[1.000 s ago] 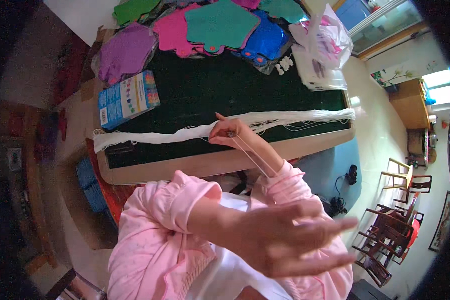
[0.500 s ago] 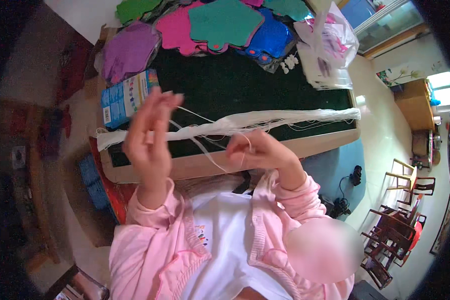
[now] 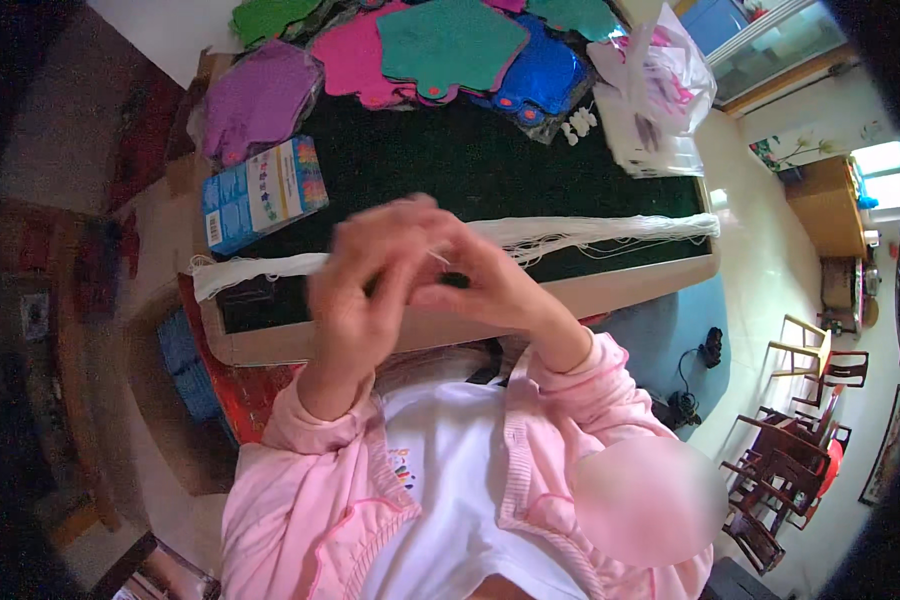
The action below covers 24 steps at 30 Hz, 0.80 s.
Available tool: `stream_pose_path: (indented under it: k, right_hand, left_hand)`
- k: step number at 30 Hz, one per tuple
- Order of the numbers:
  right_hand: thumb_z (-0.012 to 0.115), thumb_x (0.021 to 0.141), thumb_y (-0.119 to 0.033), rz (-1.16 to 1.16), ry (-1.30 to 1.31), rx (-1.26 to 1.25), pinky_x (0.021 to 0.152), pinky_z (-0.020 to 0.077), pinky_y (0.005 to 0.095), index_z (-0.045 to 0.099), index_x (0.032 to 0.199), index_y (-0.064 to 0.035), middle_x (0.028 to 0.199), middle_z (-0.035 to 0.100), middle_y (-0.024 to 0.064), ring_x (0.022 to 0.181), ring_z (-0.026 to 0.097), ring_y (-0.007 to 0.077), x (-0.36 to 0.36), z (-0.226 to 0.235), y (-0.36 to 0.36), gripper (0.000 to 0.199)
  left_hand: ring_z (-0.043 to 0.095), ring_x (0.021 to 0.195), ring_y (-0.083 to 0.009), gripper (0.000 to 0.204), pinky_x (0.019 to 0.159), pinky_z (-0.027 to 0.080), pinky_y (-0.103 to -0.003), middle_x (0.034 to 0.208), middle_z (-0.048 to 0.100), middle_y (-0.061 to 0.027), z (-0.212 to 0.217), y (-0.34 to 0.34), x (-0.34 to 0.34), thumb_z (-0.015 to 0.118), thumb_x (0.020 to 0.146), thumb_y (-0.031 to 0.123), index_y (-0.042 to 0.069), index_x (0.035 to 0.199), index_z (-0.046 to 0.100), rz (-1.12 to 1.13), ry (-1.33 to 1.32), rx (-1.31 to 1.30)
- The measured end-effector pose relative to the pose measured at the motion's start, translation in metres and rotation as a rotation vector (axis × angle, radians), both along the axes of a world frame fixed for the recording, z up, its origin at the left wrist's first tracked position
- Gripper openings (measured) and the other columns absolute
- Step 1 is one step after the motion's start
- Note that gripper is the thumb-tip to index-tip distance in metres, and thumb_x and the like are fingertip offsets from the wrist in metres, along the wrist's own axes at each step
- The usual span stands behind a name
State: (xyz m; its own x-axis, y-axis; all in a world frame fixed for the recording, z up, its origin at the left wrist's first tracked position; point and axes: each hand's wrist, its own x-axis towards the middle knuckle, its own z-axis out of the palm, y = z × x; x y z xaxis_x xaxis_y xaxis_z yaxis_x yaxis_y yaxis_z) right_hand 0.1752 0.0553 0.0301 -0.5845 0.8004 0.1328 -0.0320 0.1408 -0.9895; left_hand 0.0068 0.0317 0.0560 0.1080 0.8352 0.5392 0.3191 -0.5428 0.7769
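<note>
See white hank (image 3: 610, 233) laid along near side of surface (image 3: 470, 150). Note left hand (image 3: 353, 285) and right hand (image 3: 490, 285) together above that side; blurred, cannot see if pinching pale strand (image 3: 438, 257). Judge laying-out done, strand work unfinished.

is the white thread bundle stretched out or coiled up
Stretched out: the white thread bundle runs across the dark tabletop, visible to either side of the left hand and right hand, which hide its middle.

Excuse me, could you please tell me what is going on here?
The person's left hand and right hand are close together over a skein of white thread laid across the dark tabletop; a thin white strand shows between them. Beyond the skein lie a blue box and colourful flat pieces.
</note>
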Motion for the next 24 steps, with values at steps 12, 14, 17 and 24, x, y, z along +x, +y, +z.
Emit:
stream_pose_path:
  k: [12,14,17,24]
  right_hand:
    - [0.05,0.085,0.0,-0.055,-0.368,0.333,0.06,0.0445,0.0253,0.057,0.089,0.002,0.071,0.059,0.0089,0.065,0.055,0.0111,0.007,0.008,-0.002,0.008]
    - [0.05,0.085,0.002,-0.138,-0.229,0.34,0.059,0.0451,0.0259,0.057,0.089,0.0012,0.072,0.06,0.0104,0.064,0.056,0.0114,-0.001,0.004,0.002,0.008]
    - [0.051,0.083,0.003,-0.346,-0.325,0.276,0.059,0.0452,0.0267,0.056,0.089,0.0013,0.071,0.059,0.0118,0.064,0.057,0.013,-0.009,-0.006,0.016,0.008]
    - [0.055,0.08,-0.009,0.054,-0.655,0.343,0.053,0.0443,0.0327,0.056,0.087,-0.0036,0.073,0.058,0.016,0.062,0.057,0.0318,-0.006,-0.044,-0.022,0.01]
  left_hand:
    - [0.057,0.073,-0.0083,0.023,0.065,0.044,-0.02,0.106,0.059,-0.0069,-0.036,-0.005,-0.03,0.061,0.084,0.01,-0.002,0.103,0.061,-0.072,-0.232,-0.551]
    - [0.057,0.073,-0.0071,0.021,0.065,0.044,-0.019,0.104,0.062,-0.0074,-0.037,-0.011,-0.017,0.059,0.085,0.011,-0.003,0.102,0.062,-0.211,-0.365,-0.693]
    - [0.038,0.047,0.0003,0.021,0.042,0.028,-0.014,0.087,0.067,-0.0081,-0.026,-0.012,-0.018,0.053,0.089,0.015,0.001,0.101,0.064,-0.293,-0.272,-0.846]
    - [0.032,0.04,0.0022,0.02,0.036,0.021,-0.015,0.08,0.068,-0.0096,-0.012,-0.016,-0.02,0.053,0.09,0.014,-0.001,0.088,0.066,-0.212,-0.646,-0.852]
